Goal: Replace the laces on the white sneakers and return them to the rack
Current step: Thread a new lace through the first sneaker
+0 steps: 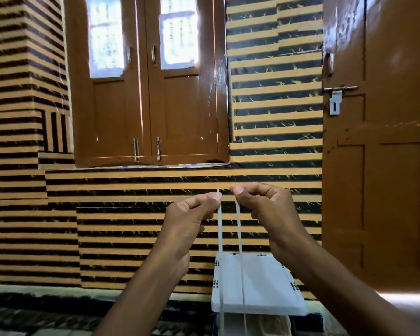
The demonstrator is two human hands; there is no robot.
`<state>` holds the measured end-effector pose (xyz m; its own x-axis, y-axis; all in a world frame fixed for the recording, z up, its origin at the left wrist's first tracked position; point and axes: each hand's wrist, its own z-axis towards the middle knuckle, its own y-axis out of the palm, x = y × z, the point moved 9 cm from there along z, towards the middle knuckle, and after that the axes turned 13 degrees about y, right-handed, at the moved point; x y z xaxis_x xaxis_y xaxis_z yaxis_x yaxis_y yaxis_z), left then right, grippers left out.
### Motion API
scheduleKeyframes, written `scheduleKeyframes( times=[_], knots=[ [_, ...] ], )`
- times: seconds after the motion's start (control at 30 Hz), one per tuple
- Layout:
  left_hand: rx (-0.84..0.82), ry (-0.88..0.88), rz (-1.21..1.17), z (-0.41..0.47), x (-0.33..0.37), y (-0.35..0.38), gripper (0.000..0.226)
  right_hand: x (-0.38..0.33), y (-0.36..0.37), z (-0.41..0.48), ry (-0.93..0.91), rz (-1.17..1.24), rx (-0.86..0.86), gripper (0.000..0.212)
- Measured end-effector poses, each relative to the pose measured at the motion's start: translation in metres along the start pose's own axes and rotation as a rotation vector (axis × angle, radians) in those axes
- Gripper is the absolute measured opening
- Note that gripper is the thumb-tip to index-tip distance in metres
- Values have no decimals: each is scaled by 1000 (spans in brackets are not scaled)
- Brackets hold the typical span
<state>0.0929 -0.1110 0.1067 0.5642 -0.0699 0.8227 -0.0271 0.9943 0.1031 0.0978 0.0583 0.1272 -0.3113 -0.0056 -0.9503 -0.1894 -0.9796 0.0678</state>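
Note:
Both my hands are raised in front of the striped wall. My left hand (192,217) pinches one end of a white lace (220,229) between thumb and forefinger. My right hand (264,204) pinches the other strand, the lace's second run (238,226), close beside it. The two strands hang straight down, side by side, past the white top of the rack (264,287) and out of the bottom of the view. No sneaker is in view.
The white plastic rack stands against the tiled wall, below my right forearm. A brown shuttered window (150,93) is straight ahead, and a brown door (378,141) with a metal latch is at the right. The dark patterned floor shows at the bottom left.

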Motion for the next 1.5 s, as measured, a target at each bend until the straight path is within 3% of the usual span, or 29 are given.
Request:
scheduleKeyframes(
  times=[0.83,1.03,1.17,1.3,1.4,1.5],
  knots=[
    [-69,21,-15,3,-3,19,19,1,-10,7,-5,-32,-54,11],
    [-163,-28,-134,-18,-38,26,20,45,-24,-6,-3,-85,-69,9],
    [-283,-60,222,-62,-105,12,7,121,-32,-36,30,-277,-104,8],
    [-439,-93,699,-116,-186,-12,12,215,-42,-78,133,-408,-140,12],
    [-631,-222,811,-187,-249,-21,10,289,-40,-122,163,-652,-185,18],
    [-706,-326,857,-262,-302,-33,9,354,-45,-164,232,-798,-204,23]
  ],
)
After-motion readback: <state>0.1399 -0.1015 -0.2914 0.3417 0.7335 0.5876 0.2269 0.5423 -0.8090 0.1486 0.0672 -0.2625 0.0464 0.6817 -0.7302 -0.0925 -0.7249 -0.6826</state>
